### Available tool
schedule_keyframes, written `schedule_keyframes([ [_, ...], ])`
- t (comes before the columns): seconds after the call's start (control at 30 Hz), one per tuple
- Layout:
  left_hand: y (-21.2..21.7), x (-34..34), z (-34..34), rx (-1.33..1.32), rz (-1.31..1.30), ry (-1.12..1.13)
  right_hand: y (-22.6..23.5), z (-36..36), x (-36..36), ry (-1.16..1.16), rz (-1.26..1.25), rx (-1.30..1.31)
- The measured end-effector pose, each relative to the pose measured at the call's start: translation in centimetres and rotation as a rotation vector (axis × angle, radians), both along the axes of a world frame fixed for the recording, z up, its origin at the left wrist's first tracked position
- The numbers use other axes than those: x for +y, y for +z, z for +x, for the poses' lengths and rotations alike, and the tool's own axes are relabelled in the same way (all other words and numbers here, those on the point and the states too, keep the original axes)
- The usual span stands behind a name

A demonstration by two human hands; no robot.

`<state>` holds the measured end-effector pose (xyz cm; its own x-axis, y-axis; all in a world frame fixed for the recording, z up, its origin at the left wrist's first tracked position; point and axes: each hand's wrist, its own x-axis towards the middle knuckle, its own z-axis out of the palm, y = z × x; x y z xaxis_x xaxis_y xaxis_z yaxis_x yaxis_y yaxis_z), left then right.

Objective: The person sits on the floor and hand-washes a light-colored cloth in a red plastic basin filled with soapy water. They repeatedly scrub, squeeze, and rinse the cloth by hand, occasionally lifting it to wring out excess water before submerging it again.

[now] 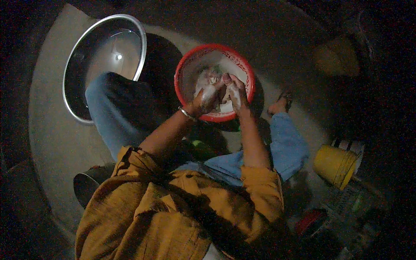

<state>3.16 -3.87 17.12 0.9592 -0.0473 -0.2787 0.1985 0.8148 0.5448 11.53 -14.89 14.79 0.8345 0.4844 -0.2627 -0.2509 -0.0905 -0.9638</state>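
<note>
A white basin with a red rim (pixel 179 69) stands on the floor in front of me. Pale, wet, crumpled stuff that looks like cloth (pixel 207 79) lies in it among whitish suds, its kind hard to make out in the dim light. My left hand (pixel 209 96) is inside the basin, fingers curled and coated with suds, a bangle at its wrist. Close against it, my right hand (pixel 236 91) is also closed and soapy. The two hands meet over the basin's right half, pressed on something small between them that they mostly hide.
A large metal tub (pixel 143 47) with a shiny rim stands at the left, beyond my bent knee (pixel 108 93). At the right is a yellow bucket (pixel 333 165), beside a wire rack (pixel 346 203) and a red round item (pixel 310 222). A dark pot (pixel 89 184) sits by my left side.
</note>
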Motion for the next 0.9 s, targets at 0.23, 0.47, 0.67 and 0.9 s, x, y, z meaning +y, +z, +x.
schedule_keyframes([
  [0.23,1.8,0.1,-0.4,0.244,0.256,0.05,-1.2,0.7,-0.1,-0.335,0.005,-0.557],
  [0.47,-12.3,1.1,-3.2,-0.188,-0.269,-0.228,-2.8,-4.7,3.4,-0.025,-0.254,-0.418],
  [0.67,-10.1,-0.6,-1.7,-0.033,-0.165,-0.116,-0.7,-0.9,-0.3,-0.039,-0.283,-0.51],
  [0.9,-5.7,0.4,-2.3,0.023,-0.05,-0.124,0.3,-0.2,0.0,0.084,-0.293,-0.469],
])
